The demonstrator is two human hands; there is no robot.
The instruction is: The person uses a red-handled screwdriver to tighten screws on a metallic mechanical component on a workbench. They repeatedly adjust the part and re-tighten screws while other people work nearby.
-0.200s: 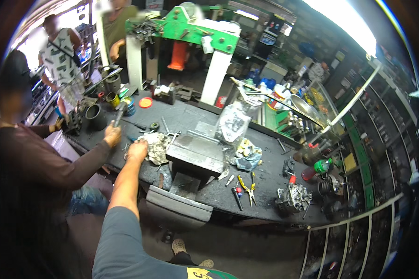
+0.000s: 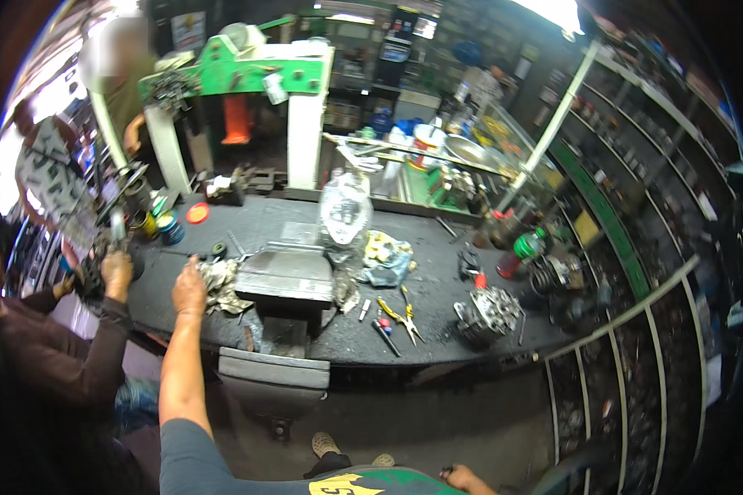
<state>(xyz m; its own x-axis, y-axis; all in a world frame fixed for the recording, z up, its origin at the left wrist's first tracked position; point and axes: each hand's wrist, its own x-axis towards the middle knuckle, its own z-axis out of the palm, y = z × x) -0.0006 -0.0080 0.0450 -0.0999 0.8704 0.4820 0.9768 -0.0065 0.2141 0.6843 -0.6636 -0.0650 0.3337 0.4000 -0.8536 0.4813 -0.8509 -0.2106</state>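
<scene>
My left hand (image 2: 190,289) reaches over the dark workbench (image 2: 437,330), at the left edge of a crumpled, stained rag (image 2: 221,287). Its fingers are curled closed; what they hold, if anything, is hidden. Just right of the rag stands a heavy bench vise (image 2: 285,276). Low at the bottom edge is my right hand (image 2: 469,480), partly cut off, closed with a small dark thing at its fingertips. Right of the vise lie yellow-handled pliers (image 2: 404,315), a black-handled tool (image 2: 385,338) and a small white tube (image 2: 365,309).
A co-worker's hand (image 2: 117,274) is close on my left, over dark metal parts. A metal engine part (image 2: 489,315) and a green-topped bottle (image 2: 527,247) stand at the right. Behind the vise are a plastic bag (image 2: 344,214) and a green press frame (image 2: 248,70).
The view has swung to the right. My left hand has come up from the rag to its left side. My right hand has appeared at the bottom edge. The co-worker's hand has shifted toward the metal parts.
</scene>
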